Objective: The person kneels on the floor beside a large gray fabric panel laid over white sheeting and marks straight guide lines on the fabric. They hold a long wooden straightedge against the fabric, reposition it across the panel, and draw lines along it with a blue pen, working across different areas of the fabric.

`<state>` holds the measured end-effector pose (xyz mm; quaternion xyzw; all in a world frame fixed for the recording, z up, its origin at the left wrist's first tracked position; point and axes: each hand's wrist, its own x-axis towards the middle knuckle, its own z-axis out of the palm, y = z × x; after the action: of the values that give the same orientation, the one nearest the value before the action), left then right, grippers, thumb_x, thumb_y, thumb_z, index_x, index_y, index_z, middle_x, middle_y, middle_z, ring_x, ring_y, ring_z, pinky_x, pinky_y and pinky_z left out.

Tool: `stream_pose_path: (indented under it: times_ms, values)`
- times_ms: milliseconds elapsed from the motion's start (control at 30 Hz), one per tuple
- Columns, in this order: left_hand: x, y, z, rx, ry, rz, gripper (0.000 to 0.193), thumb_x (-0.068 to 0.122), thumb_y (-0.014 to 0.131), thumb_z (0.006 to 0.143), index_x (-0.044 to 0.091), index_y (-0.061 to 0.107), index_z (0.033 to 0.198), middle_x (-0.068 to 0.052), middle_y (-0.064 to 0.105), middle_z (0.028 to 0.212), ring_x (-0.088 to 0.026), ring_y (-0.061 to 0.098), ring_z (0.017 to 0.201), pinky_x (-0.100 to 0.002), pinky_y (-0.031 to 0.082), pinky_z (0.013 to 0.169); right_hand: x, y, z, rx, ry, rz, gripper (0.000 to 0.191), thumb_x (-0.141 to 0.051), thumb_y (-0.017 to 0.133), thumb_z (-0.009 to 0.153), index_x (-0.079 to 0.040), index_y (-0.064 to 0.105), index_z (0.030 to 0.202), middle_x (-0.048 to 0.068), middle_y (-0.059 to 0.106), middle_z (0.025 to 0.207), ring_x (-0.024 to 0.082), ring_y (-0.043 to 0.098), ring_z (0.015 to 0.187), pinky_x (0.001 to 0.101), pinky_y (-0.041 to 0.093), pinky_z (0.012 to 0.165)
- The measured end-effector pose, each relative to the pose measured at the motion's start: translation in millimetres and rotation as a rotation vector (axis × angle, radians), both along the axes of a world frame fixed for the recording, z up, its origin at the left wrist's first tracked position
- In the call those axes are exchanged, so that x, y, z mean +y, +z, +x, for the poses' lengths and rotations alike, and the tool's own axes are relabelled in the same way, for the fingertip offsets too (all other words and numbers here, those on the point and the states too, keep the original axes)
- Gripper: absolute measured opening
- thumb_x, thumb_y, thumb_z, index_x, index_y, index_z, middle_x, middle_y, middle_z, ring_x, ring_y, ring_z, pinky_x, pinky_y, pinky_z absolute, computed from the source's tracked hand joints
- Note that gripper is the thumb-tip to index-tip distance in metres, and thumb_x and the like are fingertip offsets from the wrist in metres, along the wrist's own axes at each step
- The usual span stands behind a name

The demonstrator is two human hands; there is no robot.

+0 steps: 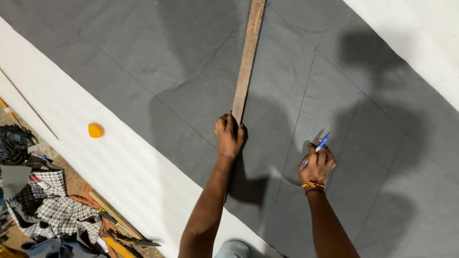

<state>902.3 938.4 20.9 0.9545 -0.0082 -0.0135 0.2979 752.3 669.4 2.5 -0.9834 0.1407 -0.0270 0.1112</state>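
Note:
A long brown wooden straightedge [246,62] lies on a large grey fabric sheet [167,71] and runs up out of the top of the view. My left hand [229,136] presses down on its near end. My right hand [317,165], with a beaded band at the wrist, grips a blue pen [321,143] whose tip rests on the fabric to the right of the straightedge. Faint straight lines cross the grey fabric.
A white sheet [95,157] runs beneath the grey fabric on the left, with an orange chalk piece [95,130] on it. Patterned cloth scraps [57,205], tools and a wooden stick [112,215] clutter the lower left. More white material [420,38] shows at top right.

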Motion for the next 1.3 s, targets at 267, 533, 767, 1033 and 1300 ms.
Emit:
stream_pose_path:
  times_ms: [267,533,767,1033,1300]
  values:
    - [-8.4,5.3,-5.3,0.012,0.025,-0.032,0.065,0.021,0.074,0.084,-0.006,0.055,0.140,-0.019,0.054,0.131,-0.036,0.048,0.119,-0.045,0.038,0.104,2.0,9.5,6.8,-0.074,0.013,-0.001,0.043,-0.003,0.065,0.092,-0.016,0.062,0.133,0.011,0.058,0.144,0.036,0.050,0.135,0.0534,0.043,0.107]
    - [-9.0,7.8,-8.8,0.059,0.008,-0.025,0.064,0.020,0.073,0.088,-0.007,0.053,0.142,-0.018,0.055,0.130,-0.032,0.048,0.117,-0.042,0.038,0.104,1.4,9.4,10.1,-0.049,0.011,-0.015,0.042,-0.004,0.064,0.093,-0.017,0.060,0.133,0.013,0.057,0.142,0.038,0.051,0.132,0.0541,0.042,0.106]
    - [0.0,31.4,-25.2,0.021,0.069,-0.050,0.072,0.030,0.079,0.086,-0.007,0.053,0.142,-0.021,0.055,0.128,-0.036,0.052,0.114,-0.045,0.041,0.100,-1.1,7.9,6.1,-0.017,0.033,-0.031,0.035,-0.005,0.063,0.096,-0.015,0.058,0.129,0.017,0.057,0.145,0.039,0.050,0.136,0.0538,0.040,0.106]
    - [61.2,91.1,-185.3,0.250,0.236,-0.009,0.060,0.027,0.076,0.090,-0.004,0.057,0.137,-0.024,0.057,0.127,-0.039,0.055,0.115,-0.046,0.048,0.099,-2.2,5.7,-4.2,-0.098,0.105,0.002,0.037,0.000,0.059,0.100,-0.008,0.057,0.136,0.018,0.055,0.149,0.039,0.047,0.137,0.0542,0.041,0.108]
    - [57.4,75.1,-239.0,0.198,0.229,0.170,0.053,0.020,0.080,0.082,0.001,0.064,0.128,-0.018,0.062,0.122,-0.037,0.057,0.109,-0.045,0.050,0.096,-2.7,-1.1,-3.6,-0.149,0.141,-0.030,0.028,-0.002,0.057,0.109,-0.009,0.056,0.136,0.016,0.052,0.145,0.038,0.047,0.139,0.0554,0.043,0.109]
